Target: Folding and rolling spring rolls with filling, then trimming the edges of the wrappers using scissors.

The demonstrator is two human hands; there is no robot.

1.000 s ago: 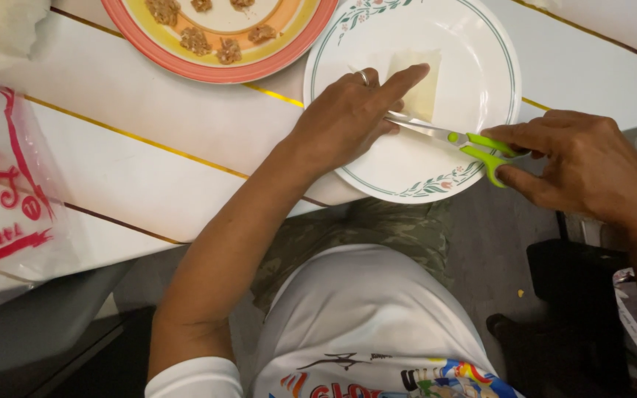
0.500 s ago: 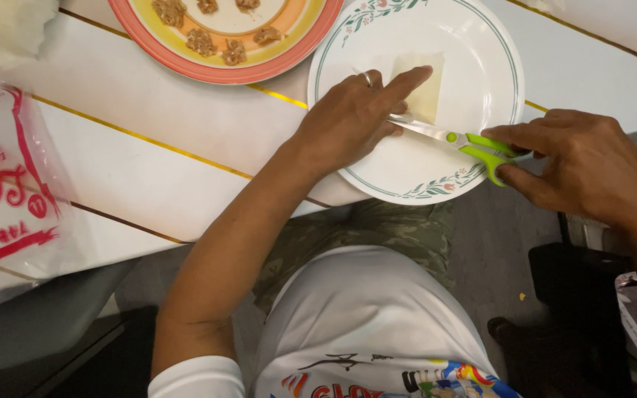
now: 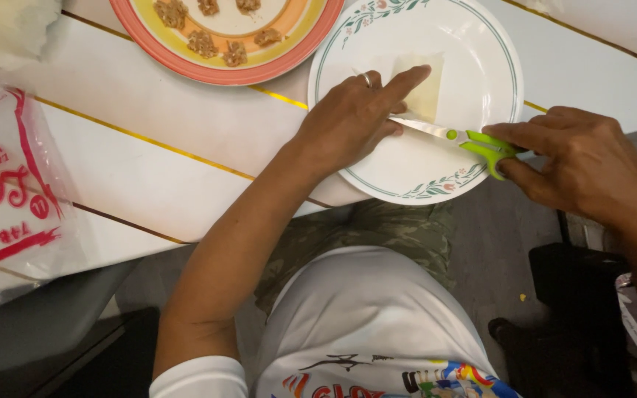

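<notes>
Left hand (image 3: 352, 121) flat on wrapper (image 3: 423, 92), fingers together, pinning it to white plate (image 3: 481, 44). Right hand (image 3: 580, 162) clamped round green scissors (image 3: 466, 140), blades under left fingers.

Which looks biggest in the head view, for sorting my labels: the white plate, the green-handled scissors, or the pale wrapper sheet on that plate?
1. white plate, widest by far.
2. green-handled scissors, partly hidden by both hands.
3. pale wrapper sheet, partly covered by the left hand, so ranks two and three are unsure.
</notes>
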